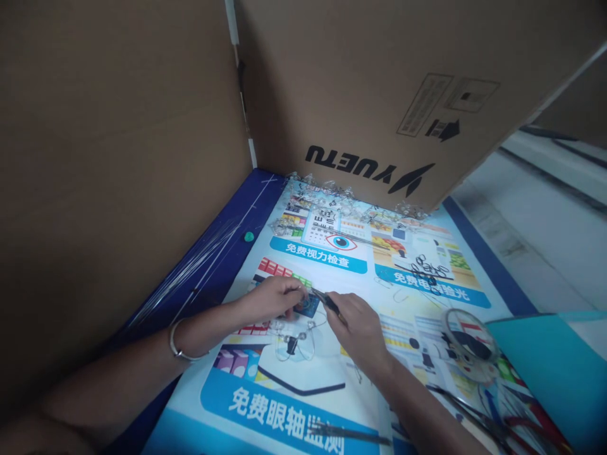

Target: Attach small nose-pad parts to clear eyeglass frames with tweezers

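Laid lengthwise, far left: wires (190, 268), perhaps for easy reach. Then the left hand (277, 296): palm down, fingertips pinched together, held thing too small to tell, seemingly steadied for the pliers (328, 301). Just below, on the sheet (313, 371): beadwork (301, 337). Next, right hand (358, 325): clamped round the pliers, angled leftward. Farther right: hooks (429, 270), bunched aside.

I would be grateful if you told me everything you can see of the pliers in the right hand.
The pliers look slim, dark and metallic, with a narrow nose. The right hand wraps the handles, hiding much of them. The tool lies slanted, its tip pointing toward the fingertips of the left hand, above the printed sheet. Blur hides whether the jaws grip anything.
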Tool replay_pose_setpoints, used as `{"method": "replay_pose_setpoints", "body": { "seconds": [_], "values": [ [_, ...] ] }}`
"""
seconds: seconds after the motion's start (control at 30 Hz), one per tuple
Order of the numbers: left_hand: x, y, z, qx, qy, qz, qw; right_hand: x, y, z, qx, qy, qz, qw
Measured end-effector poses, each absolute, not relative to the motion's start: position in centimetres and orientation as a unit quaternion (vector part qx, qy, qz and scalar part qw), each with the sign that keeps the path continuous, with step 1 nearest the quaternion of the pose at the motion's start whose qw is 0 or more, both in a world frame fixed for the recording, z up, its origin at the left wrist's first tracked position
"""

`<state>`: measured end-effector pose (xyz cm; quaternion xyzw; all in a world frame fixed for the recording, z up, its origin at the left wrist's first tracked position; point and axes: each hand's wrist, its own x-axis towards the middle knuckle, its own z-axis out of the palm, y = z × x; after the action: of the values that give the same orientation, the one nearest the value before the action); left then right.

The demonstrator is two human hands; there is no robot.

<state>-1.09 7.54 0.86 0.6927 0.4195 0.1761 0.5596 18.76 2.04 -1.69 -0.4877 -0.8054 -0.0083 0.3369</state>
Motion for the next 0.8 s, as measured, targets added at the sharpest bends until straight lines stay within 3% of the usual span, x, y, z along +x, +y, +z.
{"method": "replay_pose_setpoints", "body": {
  "seconds": [0.8],
  "values": [
    [-0.5, 7.1, 0.2, 0.602, 0.424, 0.185, 0.651, 17.6, 2.3, -1.8, -0.464, -0.817, -0.029, 0.340]
  ]
}}
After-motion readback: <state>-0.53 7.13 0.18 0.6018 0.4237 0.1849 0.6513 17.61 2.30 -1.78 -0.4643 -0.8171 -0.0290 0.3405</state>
